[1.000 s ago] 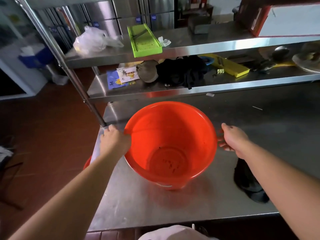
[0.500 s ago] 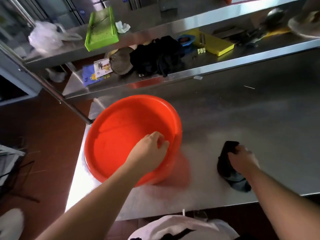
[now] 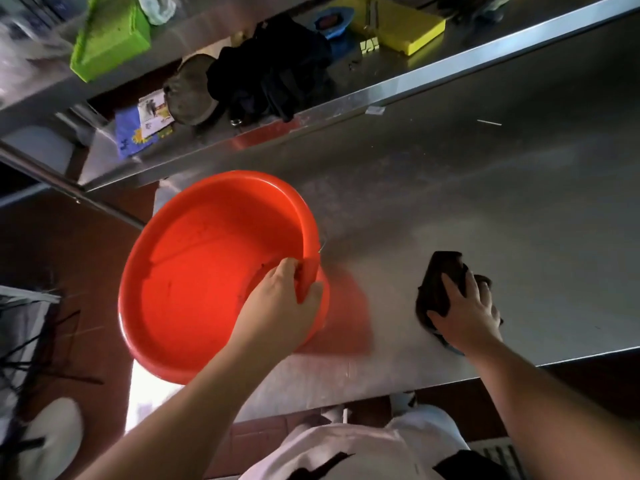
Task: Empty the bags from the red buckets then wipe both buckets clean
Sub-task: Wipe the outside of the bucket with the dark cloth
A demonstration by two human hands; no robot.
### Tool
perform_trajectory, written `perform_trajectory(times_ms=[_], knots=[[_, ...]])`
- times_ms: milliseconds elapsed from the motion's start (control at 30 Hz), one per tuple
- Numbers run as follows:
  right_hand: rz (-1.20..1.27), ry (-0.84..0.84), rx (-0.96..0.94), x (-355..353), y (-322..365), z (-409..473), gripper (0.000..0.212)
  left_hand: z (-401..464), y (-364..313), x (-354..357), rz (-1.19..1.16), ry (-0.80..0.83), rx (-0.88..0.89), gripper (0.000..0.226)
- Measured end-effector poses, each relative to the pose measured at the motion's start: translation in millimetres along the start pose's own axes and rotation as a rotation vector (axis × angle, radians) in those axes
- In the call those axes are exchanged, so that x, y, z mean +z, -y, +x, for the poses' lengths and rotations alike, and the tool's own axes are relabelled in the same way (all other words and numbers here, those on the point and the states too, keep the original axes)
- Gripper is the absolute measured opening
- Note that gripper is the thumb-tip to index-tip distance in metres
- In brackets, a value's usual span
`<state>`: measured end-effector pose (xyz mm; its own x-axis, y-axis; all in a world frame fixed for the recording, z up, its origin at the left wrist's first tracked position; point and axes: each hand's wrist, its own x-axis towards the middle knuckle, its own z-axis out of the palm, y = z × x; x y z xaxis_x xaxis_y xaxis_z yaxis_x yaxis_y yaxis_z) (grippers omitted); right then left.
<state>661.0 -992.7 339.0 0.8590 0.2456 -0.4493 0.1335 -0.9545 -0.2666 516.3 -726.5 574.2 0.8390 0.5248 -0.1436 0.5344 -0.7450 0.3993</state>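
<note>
Red bucket (image 3: 207,271) tilted on the left end of the steel bench (image 3: 485,209), mouth turned toward the camera, hanging partly past the bench's left edge. No bag inside; only dark specks and smears on the smooth plastic inner wall and floor. Round, shallow-looking from this angle, glossy orange-red, throwing a red reflection on the metal just to its right.

Left hand (image 3: 277,306) clamped on the bucket's near right rim: thumb over the outside, fingers curled inside the wall, a narrow pinching hold.

Right hand (image 3: 464,313) pressed flat on a dark cloth (image 3: 440,282) lying on the bench well to the right of the bucket, near the front edge. Fingers spread and slightly bent over the crumpled fabric; closed around it or merely resting on it, cannot tell. Cloth black or dark brown, soft, bunched into an uneven lump.

Bench brushed stainless, dull and streaked, with a small pale sliver lying toward the back.

Above the bench, a lower steel shelf (image 3: 346,102) with a heap of black fabric (image 3: 273,71), a round tan object beside it, a blue printed packet (image 3: 131,133), a blue dish and a flat yellow slicer (image 3: 408,29). On the upper shelf, a flat lime-green plastic piece (image 3: 110,39) with a crumpled white scrap beside it.

Reddish-brown tiled floor (image 3: 69,244) on the left.
</note>
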Motion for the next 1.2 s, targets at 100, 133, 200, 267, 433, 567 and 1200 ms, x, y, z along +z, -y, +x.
perform_trajectory(times_ms=[100, 133, 200, 267, 433, 567, 1200], knots=[[-0.065, -0.033, 0.001, 9.7, -0.5, -0.3, 0.078, 1.1, -3.9, -0.3, 0.034, 0.014, 0.015, 0.018], [-0.075, -0.049, -0.002, 10.2, 0.9, 0.2, 0.074, 1.4, -4.8, -0.8, 0.042, 0.020, 0.018, 0.019], [-0.100, -0.079, -0.027, 7.7, 6.0, 2.0, 0.063, 2.7, -5.1, -3.8, 0.054, 0.040, 0.020, 0.020], [-0.143, -0.058, -0.073, 2.5, 14.0, 6.1, 0.051, 5.2, -2.6, -10.9, 0.061, 0.052, 0.020, 0.020], [0.023, 0.078, -0.047, -10.2, 26.8, 25.6, 0.041, 22.4, 11.7, -48.2, 0.075, 0.020, 0.044, 0.024], [0.843, 0.110, 0.106, -31.6, 50.5, 25.5, 0.035, 40.2, 37.4, -88.7, 0.011, 0.002, 0.024, 0.025], [0.949, -0.101, -0.186, -95.8, 287.8, -37.3, 0.030, 66.8, 99.5, -155.7, -0.191, -0.105, -0.005, 0.032]])
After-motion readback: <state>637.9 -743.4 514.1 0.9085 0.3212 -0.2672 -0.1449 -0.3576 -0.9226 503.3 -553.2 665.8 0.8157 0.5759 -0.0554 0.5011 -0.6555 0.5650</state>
